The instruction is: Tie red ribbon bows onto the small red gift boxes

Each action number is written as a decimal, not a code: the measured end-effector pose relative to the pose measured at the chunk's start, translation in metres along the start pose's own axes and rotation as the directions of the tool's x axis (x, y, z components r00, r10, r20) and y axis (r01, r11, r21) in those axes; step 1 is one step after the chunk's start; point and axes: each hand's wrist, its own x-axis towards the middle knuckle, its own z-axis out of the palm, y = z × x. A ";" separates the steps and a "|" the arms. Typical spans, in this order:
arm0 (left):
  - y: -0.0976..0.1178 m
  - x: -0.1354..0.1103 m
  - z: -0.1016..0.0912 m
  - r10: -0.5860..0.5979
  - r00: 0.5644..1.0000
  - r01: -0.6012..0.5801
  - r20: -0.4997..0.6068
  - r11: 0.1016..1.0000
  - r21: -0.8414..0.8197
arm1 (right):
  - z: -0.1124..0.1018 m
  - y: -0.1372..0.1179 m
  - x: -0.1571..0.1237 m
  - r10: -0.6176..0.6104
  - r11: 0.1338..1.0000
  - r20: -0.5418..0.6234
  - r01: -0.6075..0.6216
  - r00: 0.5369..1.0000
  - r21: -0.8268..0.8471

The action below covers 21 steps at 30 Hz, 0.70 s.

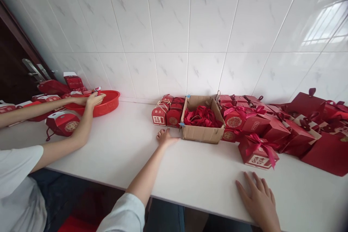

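Nearest, the right hand (257, 197) lies palm down on the white table (201, 174), its grip spread and holding nothing. Just beyond its fingertips, and apart from them, stands the bow-tied box (255, 160). Its flat, folded faces suggest thin card: probably light, stiff along the edges, easily dented mid-panel. It is best held low on two opposite sides, sparing the bow (255, 139), which looks soft and likely to slip or loosen if pinched.

Farther in, the left hand (164, 138) also has a spread grip with nothing in it; the thumb points to the near left corner of the cardboard carton (201, 135), though contact cannot be told. The open-topped carton looks stiff and suits a hold on opposite walls. Its red ribbons (202, 116) appear loose, near weightless and apt to tangle, best gathered from above.

Small red boxes (175, 114) stand left of the carton; a stack of red boxes (255, 123) fills the right. Far left, a co-worker's forearms (66, 148) extend toward a red basin (110, 106).
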 end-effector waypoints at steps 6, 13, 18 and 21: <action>0.004 0.019 0.014 -0.086 0.981 0.063 -0.172 0.989 -0.134 | 0.014 0.013 0.003 -0.013 1.000 -0.033 0.013 0.999 0.007; 0.011 0.043 0.024 -0.078 0.947 0.015 -0.311 0.980 -0.200 | 0.016 0.018 0.007 0.009 0.999 -0.029 -0.008 1.000 0.033; 0.012 0.051 0.028 -0.084 0.937 0.007 -0.340 0.975 -0.220 | 0.019 0.021 0.010 0.026 0.999 -0.033 -0.024 0.999 0.034; 0.012 0.054 0.031 -0.094 0.939 0.022 -0.330 0.976 -0.216 | 0.019 0.022 0.011 0.031 0.999 -0.042 -0.030 0.999 0.025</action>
